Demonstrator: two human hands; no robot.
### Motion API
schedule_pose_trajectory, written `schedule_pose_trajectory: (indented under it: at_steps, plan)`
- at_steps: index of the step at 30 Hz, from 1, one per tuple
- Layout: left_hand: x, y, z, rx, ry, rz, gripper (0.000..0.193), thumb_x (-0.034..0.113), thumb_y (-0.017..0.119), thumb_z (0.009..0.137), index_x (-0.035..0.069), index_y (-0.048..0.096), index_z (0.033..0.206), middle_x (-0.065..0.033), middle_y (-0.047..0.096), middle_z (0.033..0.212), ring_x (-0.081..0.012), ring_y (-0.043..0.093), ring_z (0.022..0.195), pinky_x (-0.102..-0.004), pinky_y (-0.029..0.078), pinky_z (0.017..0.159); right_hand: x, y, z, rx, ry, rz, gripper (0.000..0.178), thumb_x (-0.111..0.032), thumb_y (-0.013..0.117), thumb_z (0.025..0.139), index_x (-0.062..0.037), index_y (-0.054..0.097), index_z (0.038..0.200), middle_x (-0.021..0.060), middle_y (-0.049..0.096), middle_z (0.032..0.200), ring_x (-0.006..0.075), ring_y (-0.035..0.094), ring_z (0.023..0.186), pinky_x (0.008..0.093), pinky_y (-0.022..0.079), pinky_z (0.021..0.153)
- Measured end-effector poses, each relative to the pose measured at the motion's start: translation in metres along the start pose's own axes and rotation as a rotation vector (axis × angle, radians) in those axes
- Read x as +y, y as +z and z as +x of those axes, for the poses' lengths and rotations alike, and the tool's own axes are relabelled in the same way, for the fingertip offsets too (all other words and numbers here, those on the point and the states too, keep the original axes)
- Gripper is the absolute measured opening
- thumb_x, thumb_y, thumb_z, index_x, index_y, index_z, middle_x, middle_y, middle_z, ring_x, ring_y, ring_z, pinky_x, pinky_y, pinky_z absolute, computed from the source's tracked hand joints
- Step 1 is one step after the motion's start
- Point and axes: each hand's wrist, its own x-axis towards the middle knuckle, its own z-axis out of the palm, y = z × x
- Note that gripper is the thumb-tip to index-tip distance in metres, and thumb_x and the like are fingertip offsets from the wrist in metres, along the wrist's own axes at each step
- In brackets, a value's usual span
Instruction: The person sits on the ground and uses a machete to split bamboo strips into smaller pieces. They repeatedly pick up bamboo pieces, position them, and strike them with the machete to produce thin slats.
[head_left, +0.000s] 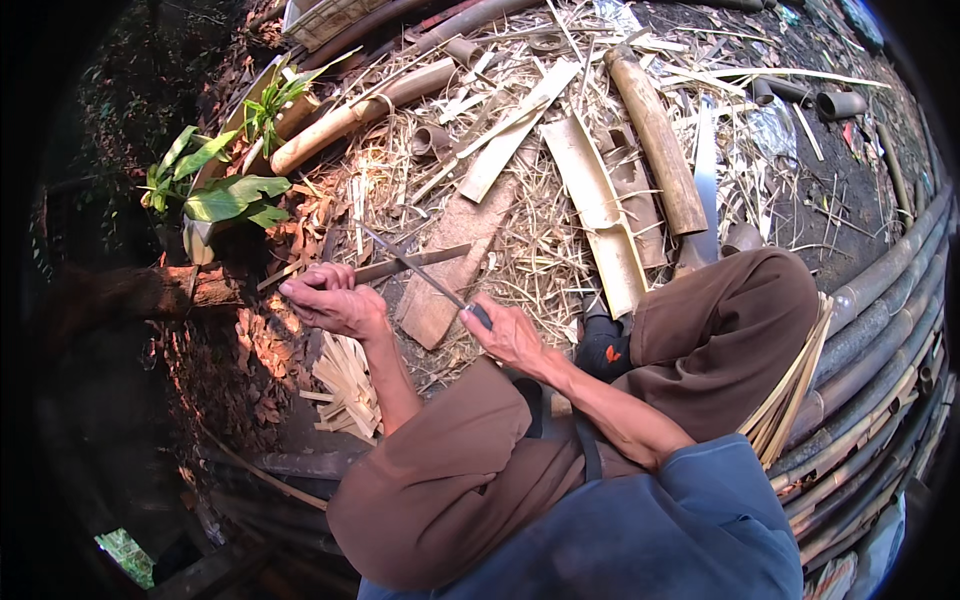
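Note:
My left hand (338,302) is closed, palm turned up, around a narrow bamboo strip (425,258) that sticks out on both sides of the fist. My right hand (508,335) grips the dark handle of a knife (415,268). Its slim blade points up and to the left, crossing over the strip; whether the two touch I cannot tell. Under them lies a flat brown wooden board (455,275). Beside my left forearm is a pile of pale split bamboo strips (347,385).
Shavings cover the ground ahead. A split bamboo half (590,205), a bamboo pole (655,140) and a saw blade (706,165) lie in front of my right knee. Long bamboo poles (855,345) are stacked at the right. A green leafy plant (225,195) stands at the left.

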Motion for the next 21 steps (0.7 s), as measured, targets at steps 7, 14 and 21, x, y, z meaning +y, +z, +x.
schedule_pose_trajectory:
  at_steps: [7, 14, 21]
  plan:
    - [0.013, -0.013, 0.015, -0.008, -0.24, -0.315, 0.039, 0.047, 0.055, 0.096, 0.009, 0.056, 0.087, -0.0005, 0.045, 0.072, -0.0116, 0.043, 0.068, -0.0246, 0.037, 0.066, 0.057, 0.007, 0.006, 0.095, 0.198, 0.015, 0.051, -0.05, 0.044, 0.098, -0.0007, 0.057, 0.103, 0.0253, 0.064, 0.084, 0.0398, 0.064, 0.081, 0.0492, 0.047, 0.074]
    - [0.001, -0.011, 0.008, 0.048, -0.21, -0.376, 0.028, 0.026, 0.059, 0.094, 0.013, 0.047, 0.073, 0.0017, 0.044, 0.072, -0.011, 0.039, 0.07, -0.0252, 0.033, 0.071, -0.038, 0.016, -0.007, -0.029, -0.059, 0.152, 0.037, -0.044, 0.048, 0.098, -0.0079, 0.055, 0.106, 0.0197, 0.059, 0.067, 0.0359, 0.059, 0.06, 0.0461, 0.045, 0.058]
    - [-0.006, -0.019, 0.011, 0.059, -0.135, -0.332, 0.029, 0.027, 0.058, 0.094, 0.014, 0.045, 0.072, 0.0022, 0.041, 0.07, -0.0111, 0.037, 0.069, -0.0263, 0.032, 0.071, -0.002, 0.03, 0.0, 0.033, 0.012, 0.064, 0.034, -0.043, 0.048, 0.099, -0.0092, 0.052, 0.102, 0.017, 0.055, 0.061, 0.0365, 0.058, 0.059, 0.0485, 0.046, 0.057]
